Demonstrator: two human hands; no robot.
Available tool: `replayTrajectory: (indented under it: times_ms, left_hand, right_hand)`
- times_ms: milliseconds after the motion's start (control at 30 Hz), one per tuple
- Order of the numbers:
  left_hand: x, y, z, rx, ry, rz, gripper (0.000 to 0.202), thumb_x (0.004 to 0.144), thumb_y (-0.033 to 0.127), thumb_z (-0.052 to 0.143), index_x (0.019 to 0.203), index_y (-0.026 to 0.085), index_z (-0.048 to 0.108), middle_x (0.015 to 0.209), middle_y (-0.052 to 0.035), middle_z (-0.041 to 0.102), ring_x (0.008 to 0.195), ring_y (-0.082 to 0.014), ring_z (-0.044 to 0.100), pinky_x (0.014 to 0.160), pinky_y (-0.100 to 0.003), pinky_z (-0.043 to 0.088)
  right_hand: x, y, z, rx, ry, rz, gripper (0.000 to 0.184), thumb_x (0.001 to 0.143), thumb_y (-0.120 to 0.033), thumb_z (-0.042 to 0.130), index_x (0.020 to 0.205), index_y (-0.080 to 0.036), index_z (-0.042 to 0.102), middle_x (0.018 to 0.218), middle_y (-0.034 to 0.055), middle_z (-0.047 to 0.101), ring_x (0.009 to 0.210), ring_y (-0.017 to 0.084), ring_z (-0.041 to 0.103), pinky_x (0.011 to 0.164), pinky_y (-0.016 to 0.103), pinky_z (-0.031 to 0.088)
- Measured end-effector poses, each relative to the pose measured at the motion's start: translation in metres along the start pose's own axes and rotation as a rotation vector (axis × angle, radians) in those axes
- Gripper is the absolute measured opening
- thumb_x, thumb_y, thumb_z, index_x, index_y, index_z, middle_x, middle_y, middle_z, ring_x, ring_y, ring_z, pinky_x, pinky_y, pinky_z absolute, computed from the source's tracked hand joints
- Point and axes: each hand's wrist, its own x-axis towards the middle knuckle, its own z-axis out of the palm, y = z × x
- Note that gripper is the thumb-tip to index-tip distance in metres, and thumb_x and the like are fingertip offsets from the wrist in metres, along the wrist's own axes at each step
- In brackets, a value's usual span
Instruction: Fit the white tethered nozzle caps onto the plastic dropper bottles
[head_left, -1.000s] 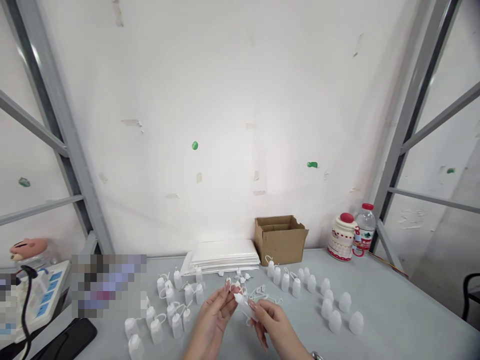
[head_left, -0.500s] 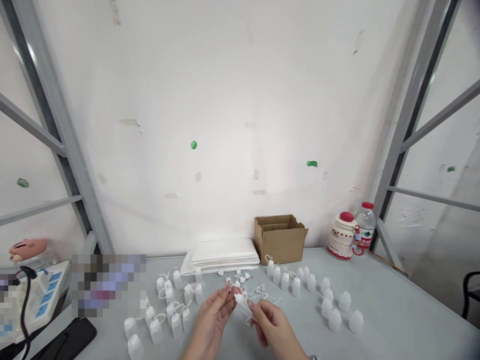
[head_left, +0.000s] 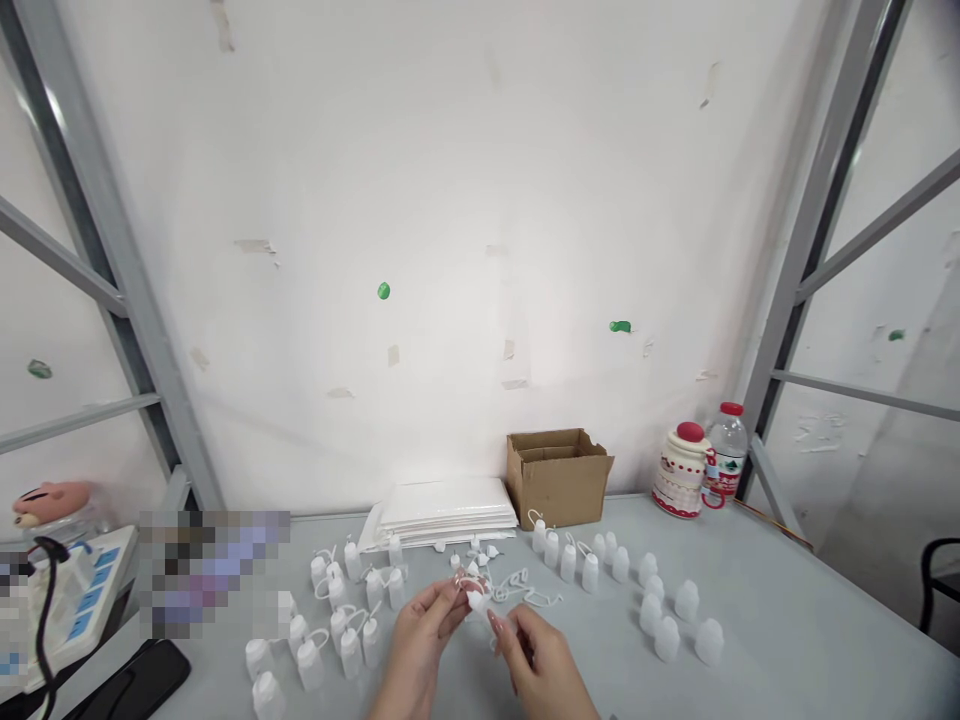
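My left hand (head_left: 420, 640) and my right hand (head_left: 536, 655) meet low in the middle of the view, over the grey table (head_left: 787, 640). Both pinch a small white plastic cap with a thin loop (head_left: 477, 600) between their fingertips. Just beyond the fingers lies a heap of loose white caps and loops (head_left: 510, 582). Several small white bottles with looped caps (head_left: 341, 620) stand to the left of my hands. Several more white bottles (head_left: 660, 615) stand to the right.
A brown cardboard box (head_left: 559, 475) and a stack of white sheets (head_left: 446, 510) sit against the wall. A red-lidded patterned jar (head_left: 681, 470) and a water bottle (head_left: 726, 450) stand at the right. A black phone (head_left: 124, 685) and a power strip (head_left: 67, 610) lie at the left.
My hands have shifted slightly left and down in the picture while keeping the cap between them. The right fingers have curled a little more over it.
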Motion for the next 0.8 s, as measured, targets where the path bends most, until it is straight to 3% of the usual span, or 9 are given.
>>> replayTrajectory:
  times_ms: [367, 467, 533, 633, 800]
  left_hand:
    - [0.0, 0.0, 0.001, 0.062, -0.017, -0.025, 0.032, 0.049, 0.039, 0.077, 0.068, 0.012, 0.072, 0.077, -0.0124, 0.075, 0.081, -0.0241, 0.067, 0.083, -0.032, 0.047]
    - [0.0, 0.0, 0.002, 0.101, 0.005, 0.059, 0.033, 0.051, 0.041, 0.075, 0.07, 0.013, 0.072, 0.076, -0.0112, 0.075, 0.08, -0.0247, 0.067, 0.082, -0.033, 0.048]
    - [-0.001, -0.001, 0.006, 0.169, 0.031, 0.153, 0.031, 0.052, 0.041, 0.074, 0.068, 0.014, 0.072, 0.075, -0.0098, 0.075, 0.079, -0.0252, 0.067, 0.081, -0.033, 0.048]
    - [-0.003, -0.004, 0.012, 0.25, 0.023, 0.216, 0.027, 0.052, 0.04, 0.075, 0.064, 0.017, 0.072, 0.073, -0.0086, 0.075, 0.079, -0.0265, 0.066, 0.079, -0.034, 0.049]
    - [-0.003, -0.011, 0.011, 0.348, 0.014, 0.227, 0.028, 0.057, 0.036, 0.072, 0.079, 0.02, 0.072, 0.092, -0.0086, 0.073, 0.091, -0.0259, 0.063, 0.085, -0.034, 0.047]
  right_hand:
    - [0.002, 0.009, 0.003, -0.051, 0.025, -0.034, 0.046, 0.079, -0.063, 0.031, 0.058, -0.022, 0.037, 0.053, -0.002, 0.042, 0.052, 0.015, 0.04, 0.052, 0.026, 0.032]
    - [0.004, 0.006, -0.002, -0.053, -0.043, -0.021, 0.041, 0.083, -0.053, 0.032, 0.062, -0.02, 0.045, 0.055, 0.0002, 0.049, 0.055, 0.016, 0.046, 0.055, 0.026, 0.037]
    - [0.003, 0.002, -0.006, -0.055, -0.047, -0.061, 0.031, 0.083, -0.044, 0.041, 0.071, -0.018, 0.054, 0.066, 0.003, 0.056, 0.065, 0.018, 0.051, 0.063, 0.027, 0.04]
    - [0.002, -0.003, -0.01, -0.076, -0.003, -0.173, 0.016, 0.076, -0.032, 0.058, 0.085, -0.02, 0.062, 0.085, 0.0052, 0.057, 0.082, 0.02, 0.053, 0.076, 0.028, 0.041]
    - [0.012, -0.003, -0.03, -0.196, 0.195, -0.173, 0.015, 0.076, -0.033, 0.057, 0.075, -0.02, 0.064, 0.078, 0.0047, 0.054, 0.075, 0.02, 0.052, 0.071, 0.03, 0.041]
